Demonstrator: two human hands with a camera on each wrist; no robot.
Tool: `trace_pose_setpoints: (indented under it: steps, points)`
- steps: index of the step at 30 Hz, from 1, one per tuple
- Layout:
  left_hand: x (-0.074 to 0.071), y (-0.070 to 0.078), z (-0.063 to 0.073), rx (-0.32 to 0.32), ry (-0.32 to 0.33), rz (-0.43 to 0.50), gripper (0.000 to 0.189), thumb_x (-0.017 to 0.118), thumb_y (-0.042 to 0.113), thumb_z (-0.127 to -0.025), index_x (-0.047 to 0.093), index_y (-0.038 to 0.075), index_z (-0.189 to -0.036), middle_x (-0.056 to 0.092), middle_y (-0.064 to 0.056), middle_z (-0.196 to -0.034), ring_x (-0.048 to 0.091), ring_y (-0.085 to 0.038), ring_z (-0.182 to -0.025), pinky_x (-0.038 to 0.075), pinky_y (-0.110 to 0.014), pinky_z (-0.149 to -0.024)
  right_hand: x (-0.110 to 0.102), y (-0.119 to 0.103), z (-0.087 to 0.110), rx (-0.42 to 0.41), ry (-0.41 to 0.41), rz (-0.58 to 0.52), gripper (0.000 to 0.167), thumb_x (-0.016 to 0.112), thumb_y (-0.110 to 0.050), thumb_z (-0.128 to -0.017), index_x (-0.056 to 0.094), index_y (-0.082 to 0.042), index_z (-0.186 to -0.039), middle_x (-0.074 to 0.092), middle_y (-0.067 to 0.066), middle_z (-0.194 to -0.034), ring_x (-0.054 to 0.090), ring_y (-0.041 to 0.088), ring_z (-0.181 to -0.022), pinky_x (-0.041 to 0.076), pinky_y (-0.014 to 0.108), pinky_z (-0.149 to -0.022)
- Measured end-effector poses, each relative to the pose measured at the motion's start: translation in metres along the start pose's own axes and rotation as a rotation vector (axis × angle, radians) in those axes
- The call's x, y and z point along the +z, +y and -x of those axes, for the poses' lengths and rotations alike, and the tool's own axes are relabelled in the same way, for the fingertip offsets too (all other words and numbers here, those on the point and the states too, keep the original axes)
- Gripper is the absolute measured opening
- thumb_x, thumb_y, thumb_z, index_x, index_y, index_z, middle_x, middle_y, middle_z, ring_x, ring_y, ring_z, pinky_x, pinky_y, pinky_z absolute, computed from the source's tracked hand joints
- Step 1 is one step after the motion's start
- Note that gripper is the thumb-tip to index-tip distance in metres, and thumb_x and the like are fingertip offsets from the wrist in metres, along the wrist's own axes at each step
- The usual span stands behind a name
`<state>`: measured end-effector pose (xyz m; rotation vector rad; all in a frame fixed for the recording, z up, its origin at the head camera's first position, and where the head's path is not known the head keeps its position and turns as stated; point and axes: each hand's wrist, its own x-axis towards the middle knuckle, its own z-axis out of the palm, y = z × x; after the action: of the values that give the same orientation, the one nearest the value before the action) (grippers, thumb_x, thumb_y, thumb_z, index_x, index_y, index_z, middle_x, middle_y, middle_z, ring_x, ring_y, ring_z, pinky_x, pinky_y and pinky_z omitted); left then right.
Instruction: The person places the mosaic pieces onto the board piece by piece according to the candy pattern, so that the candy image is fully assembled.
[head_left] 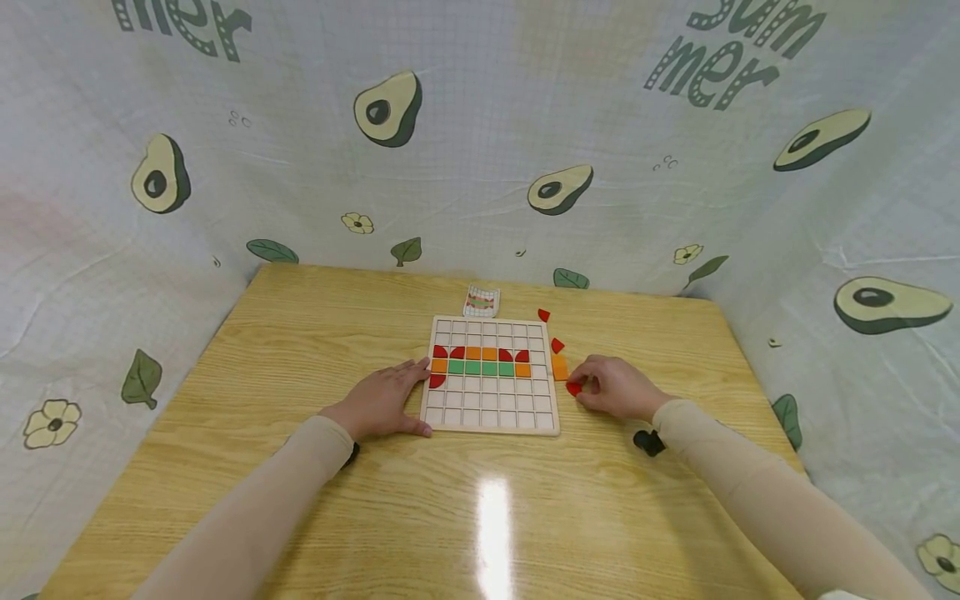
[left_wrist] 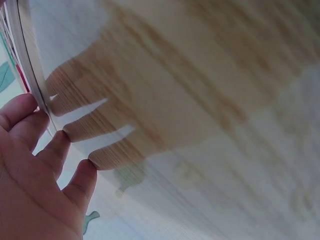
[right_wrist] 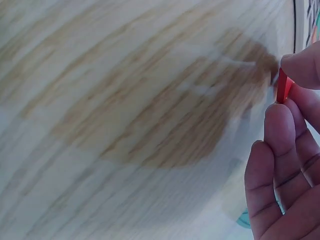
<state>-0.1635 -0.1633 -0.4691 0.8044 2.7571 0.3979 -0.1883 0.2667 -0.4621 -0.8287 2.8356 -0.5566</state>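
A pale wooden grid board [head_left: 491, 418] lies on the table. On it, one row has red quarter-circle pieces at both ends and orange squares [head_left: 481, 353] between them. The row below has several green squares [head_left: 472, 367] with an orange square at each end, and a single red quarter-circle [head_left: 437, 381] sits under its left end. My left hand [head_left: 381, 402] rests with spread fingers against the board's left edge; the left wrist view shows its fingertips [left_wrist: 92, 162] on the tabletop. Right of the board, my right hand [head_left: 617, 388] pinches a red quarter-circle piece [right_wrist: 282, 86] between thumb and fingers.
Beyond the board lies a small pattern card [head_left: 481, 302] with a printed coloured grid. Loose red quarter-circles [head_left: 557, 345] and orange pieces [head_left: 559, 367] lie along the board's right side. A patterned cloth [head_left: 465, 167] hangs behind the wooden table [head_left: 337, 325] and at its sides.
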Motion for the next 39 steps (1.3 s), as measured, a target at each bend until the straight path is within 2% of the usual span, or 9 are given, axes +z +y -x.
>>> trace_pose_setpoints:
  steps: [7, 11, 16, 22, 28, 35, 39]
  points:
    - [-0.001, 0.002, 0.001, -0.004, -0.001, 0.016, 0.108, 0.074, 0.07, -0.074, 0.036, 0.009, -0.155, 0.024, -0.007, -0.163, 0.026, -0.031, -0.147, 0.027, -0.052, -0.115, -0.004, -0.014, -0.014, -0.011, 0.009, -0.007, 0.021, 0.078, -0.02, -0.086, 0.076, -0.016, -0.106, 0.062, -0.006, -0.09, 0.052, 0.008, -0.069, 0.047, 0.027, -0.063]
    - [-0.003, 0.002, 0.002, 0.003, -0.002, 0.016, 0.106, 0.075, 0.068, -0.075, 0.038, 0.008, -0.154, 0.024, -0.008, -0.163, 0.026, -0.031, -0.147, 0.026, -0.052, -0.115, -0.006, -0.033, -0.03, -0.015, 0.004, -0.018, 0.021, 0.078, -0.021, -0.086, 0.076, -0.015, -0.106, 0.064, -0.005, -0.093, 0.052, 0.01, -0.069, 0.047, 0.028, -0.063]
    - [-0.005, 0.002, 0.003, 0.009, -0.01, 0.005, 0.105, 0.074, 0.068, -0.076, 0.038, 0.008, -0.154, 0.023, -0.008, -0.163, 0.026, -0.031, -0.147, 0.026, -0.05, -0.116, -0.004, -0.058, -0.055, -0.082, -0.012, -0.032, 0.021, 0.075, -0.018, -0.087, 0.076, -0.015, -0.107, 0.066, -0.005, -0.098, 0.054, 0.011, -0.072, 0.048, 0.028, -0.067]
    - [-0.008, 0.004, 0.004, 0.007, -0.017, 0.024, 0.104, 0.075, 0.067, -0.076, 0.038, 0.007, -0.154, 0.023, -0.009, -0.163, 0.026, -0.032, -0.147, 0.025, -0.051, -0.116, 0.01, -0.089, -0.084, -0.152, -0.015, 0.004, 0.021, 0.075, -0.022, -0.087, 0.076, -0.017, -0.108, 0.065, -0.008, -0.1, 0.055, 0.011, -0.08, 0.049, 0.027, -0.074]
    - [-0.007, 0.004, 0.004, 0.006, -0.017, 0.036, 0.103, 0.074, 0.067, -0.077, 0.038, 0.008, -0.154, 0.025, -0.009, -0.162, 0.027, -0.033, -0.146, 0.026, -0.053, -0.115, 0.033, -0.116, -0.108, -0.145, -0.04, -0.002, 0.02, 0.074, -0.027, -0.088, 0.076, -0.02, -0.107, 0.065, -0.01, -0.099, 0.056, 0.008, -0.083, 0.05, 0.025, -0.078]
    - [-0.006, 0.002, 0.002, 0.004, -0.007, 0.042, 0.106, 0.073, 0.069, -0.076, 0.036, 0.008, -0.154, 0.027, -0.009, -0.161, 0.028, -0.032, -0.146, 0.027, -0.053, -0.114, 0.049, -0.131, -0.118, -0.157, -0.054, -0.01, 0.019, 0.072, -0.023, -0.091, 0.076, -0.019, -0.109, 0.064, -0.009, -0.103, 0.058, 0.009, -0.087, 0.051, 0.028, -0.082]
    - [-0.004, -0.001, 0.002, -0.005, -0.014, 0.033, 0.114, 0.072, 0.072, -0.075, 0.027, 0.007, -0.158, 0.034, -0.007, -0.159, 0.028, -0.031, -0.146, 0.026, -0.051, -0.115, 0.053, -0.133, -0.12, -0.182, -0.051, 0.017, 0.018, 0.072, -0.025, -0.09, 0.076, -0.02, -0.107, 0.065, -0.009, -0.102, 0.058, 0.008, -0.087, 0.051, 0.027, -0.08]
